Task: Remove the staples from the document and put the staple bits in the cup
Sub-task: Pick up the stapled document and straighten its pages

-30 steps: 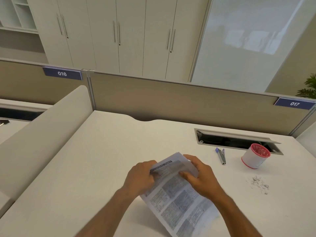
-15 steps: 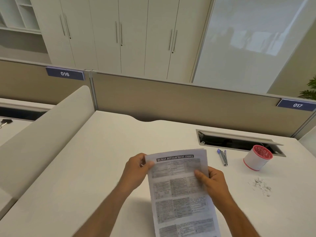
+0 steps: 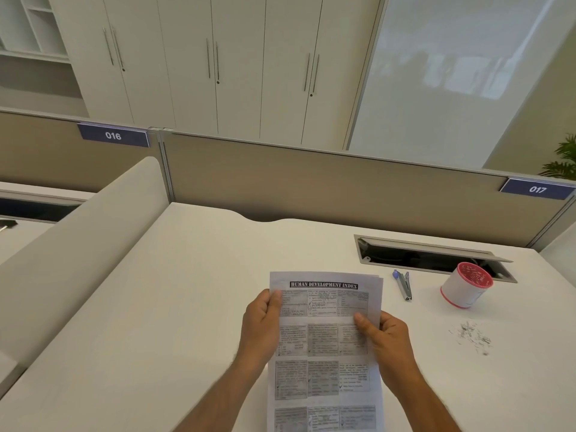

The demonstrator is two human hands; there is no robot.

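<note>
A printed document [image 3: 324, 347] of several sheets, headed "Human Development Index", is held upright in front of me above the white desk [image 3: 174, 307]. My left hand [image 3: 261, 325] grips its left edge with the thumb on the front. My right hand [image 3: 385, 338] grips the right edge, thumb across the page. A white cup [image 3: 464, 289] with a red rim stands to the right. A blue and grey staple remover [image 3: 403, 285] lies between the document and the cup. A scatter of loose staple bits [image 3: 472, 336] lies on the desk in front of the cup.
An open cable tray [image 3: 430, 255] is recessed in the desk behind the cup. A beige partition [image 3: 311, 188] runs along the desk's far edge and a padded divider [image 3: 78, 244] bounds the left side. Cabinets stand beyond.
The document has been turned from tilted and folded under my hands to straight and facing me, and both hands have shifted to its side edges.
</note>
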